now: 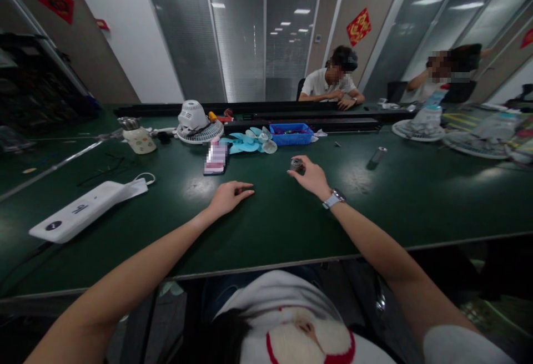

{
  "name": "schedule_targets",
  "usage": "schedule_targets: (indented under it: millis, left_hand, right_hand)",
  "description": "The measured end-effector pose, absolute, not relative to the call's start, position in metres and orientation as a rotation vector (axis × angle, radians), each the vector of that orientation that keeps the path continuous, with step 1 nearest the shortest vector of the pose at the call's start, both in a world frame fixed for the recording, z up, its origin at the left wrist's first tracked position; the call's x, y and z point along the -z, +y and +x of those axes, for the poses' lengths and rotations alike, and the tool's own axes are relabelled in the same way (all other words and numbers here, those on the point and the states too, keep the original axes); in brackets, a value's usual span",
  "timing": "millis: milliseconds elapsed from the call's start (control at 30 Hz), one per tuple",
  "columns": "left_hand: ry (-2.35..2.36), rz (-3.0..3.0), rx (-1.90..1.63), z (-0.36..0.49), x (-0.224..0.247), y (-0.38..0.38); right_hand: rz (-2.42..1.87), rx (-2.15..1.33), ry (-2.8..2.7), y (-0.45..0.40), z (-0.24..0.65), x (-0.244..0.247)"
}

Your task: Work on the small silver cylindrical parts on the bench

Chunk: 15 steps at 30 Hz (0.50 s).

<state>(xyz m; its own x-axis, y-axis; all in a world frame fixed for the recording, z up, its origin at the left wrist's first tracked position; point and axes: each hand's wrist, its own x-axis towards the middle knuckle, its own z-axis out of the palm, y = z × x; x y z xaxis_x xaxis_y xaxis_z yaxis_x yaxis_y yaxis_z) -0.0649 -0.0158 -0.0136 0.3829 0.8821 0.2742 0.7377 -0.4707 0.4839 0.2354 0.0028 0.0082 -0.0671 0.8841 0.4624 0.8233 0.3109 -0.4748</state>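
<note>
My right hand (311,176), with a watch on its wrist, is closed around a small grey metal cylinder (296,164) that looks like a small motor; its top shows between thumb and fingers. Farther right on the green table lies a second metal cylinder (379,155), apart from the hand. My left hand (230,197) is low over or on the tabletop, holding nothing, thumb and fingers stretched to the right with a gap between them. Beyond it are a phone (216,158) and some light-blue fan blades (245,141).
A blue bin (291,134) stands behind my hands. To its left is a white fan part (200,125), then a cream jar (140,140). A long white device (89,211) lies at left. More fan parts (420,122) stand at right. Two people sit across the green table (270,231).
</note>
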Motion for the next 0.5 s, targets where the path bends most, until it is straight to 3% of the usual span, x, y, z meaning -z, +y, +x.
schedule_targets:
  millis: [267,400,500]
  left_hand:
    - [1.443,2.22,-0.818,-0.062,0.01,-0.022]
    - [1.43,2.192,-0.836,-0.063,0.011,-0.021]
    - [1.423,2.17,-0.852,-0.063,0.012,-0.021]
  right_hand:
    - [-2.084,0.115,-1.596,0.029,0.32,-0.007]
    - [-2.165,0.058,-1.563,0.032,0.326,-0.005]
    - [-2.031,0.265,-1.591,0.026,0.31,-0.008]
